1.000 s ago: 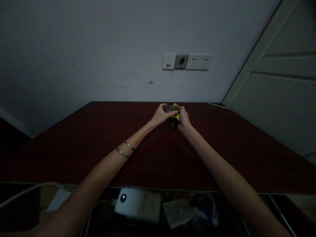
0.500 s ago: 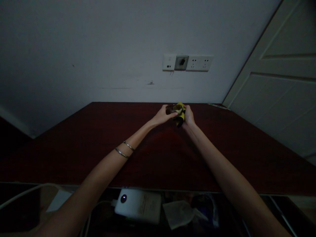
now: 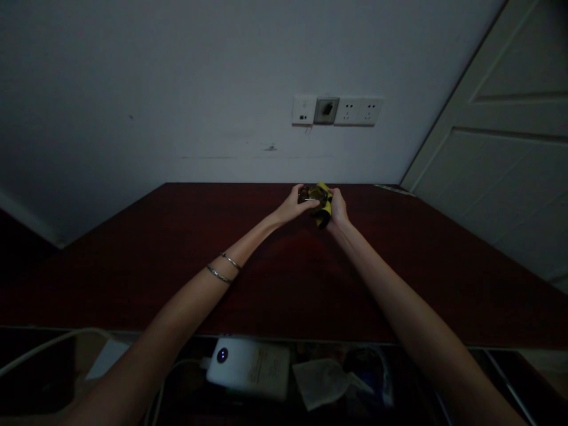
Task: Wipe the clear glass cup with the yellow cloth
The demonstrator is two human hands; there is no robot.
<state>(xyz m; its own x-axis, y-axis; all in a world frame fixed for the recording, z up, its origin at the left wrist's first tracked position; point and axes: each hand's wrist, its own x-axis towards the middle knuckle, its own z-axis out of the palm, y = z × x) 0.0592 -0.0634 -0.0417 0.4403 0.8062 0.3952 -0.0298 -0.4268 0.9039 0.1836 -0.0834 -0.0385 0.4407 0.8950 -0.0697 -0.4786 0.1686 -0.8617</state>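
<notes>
Both my arms reach out over a dark red table (image 3: 284,278) toward its far edge. My left hand (image 3: 293,207) pinches a small dark object (image 3: 308,195) that I cannot make out clearly. My right hand (image 3: 338,208) is closed round a yellow and black cloth-like thing (image 3: 325,204), pressed against the dark object. The two hands meet just above the tabletop. Two thin bracelets (image 3: 224,267) sit on my left forearm.
A white wall with a row of sockets (image 3: 337,111) stands behind the table, and a pale door (image 3: 501,154) is at the right. Below the table's near edge lie a white power bank (image 3: 248,365) with a lit button, a white cable (image 3: 53,343) and crumpled paper (image 3: 322,381).
Both hands have shifted slightly right and away from me with the yellow thing. The dark object has turned a little in my left fingers.
</notes>
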